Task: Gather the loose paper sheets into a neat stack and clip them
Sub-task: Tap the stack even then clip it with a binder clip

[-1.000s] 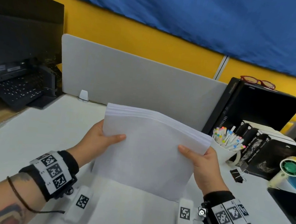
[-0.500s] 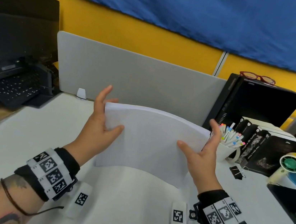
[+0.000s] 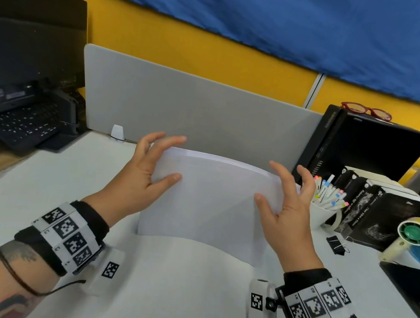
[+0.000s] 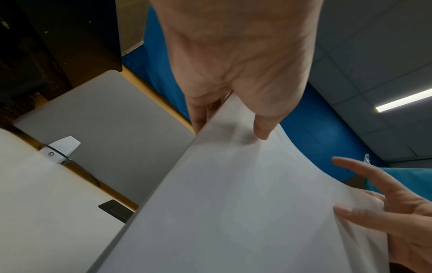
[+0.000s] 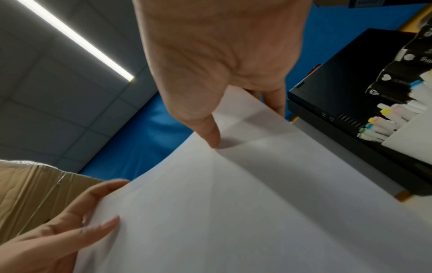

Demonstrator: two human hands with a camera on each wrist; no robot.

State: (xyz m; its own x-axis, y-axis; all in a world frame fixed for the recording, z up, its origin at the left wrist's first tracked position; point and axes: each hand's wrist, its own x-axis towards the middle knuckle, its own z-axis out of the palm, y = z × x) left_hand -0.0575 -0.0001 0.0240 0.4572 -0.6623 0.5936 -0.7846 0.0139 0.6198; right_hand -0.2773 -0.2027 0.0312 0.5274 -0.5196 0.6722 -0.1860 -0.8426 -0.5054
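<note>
A stack of white paper sheets (image 3: 210,207) stands upright on its lower edge on the white desk (image 3: 39,189), slightly bowed. My left hand (image 3: 166,155) holds its upper left corner, thumb on the front face and curled fingers behind the top edge. My right hand (image 3: 267,181) holds the upper right corner the same way, fingers splayed. In the left wrist view the left hand (image 4: 230,129) pinches the paper stack (image 4: 233,203) at its edge. In the right wrist view the right hand (image 5: 245,127) has its thumb tip on the paper stack (image 5: 257,203). A black binder clip (image 3: 336,245) lies on the desk to the right.
A grey divider panel (image 3: 196,109) stands just behind the stack. Right of it are a mug of markers (image 3: 328,198), black books (image 3: 383,213), a black box (image 3: 371,145) and a green-faced handheld fan (image 3: 415,234). A keyboard (image 3: 26,126) sits far left.
The stack has come down a little and further from me. Both hands loosened half a second ago with fingers straight up; now the fingers curl over the top corners again.
</note>
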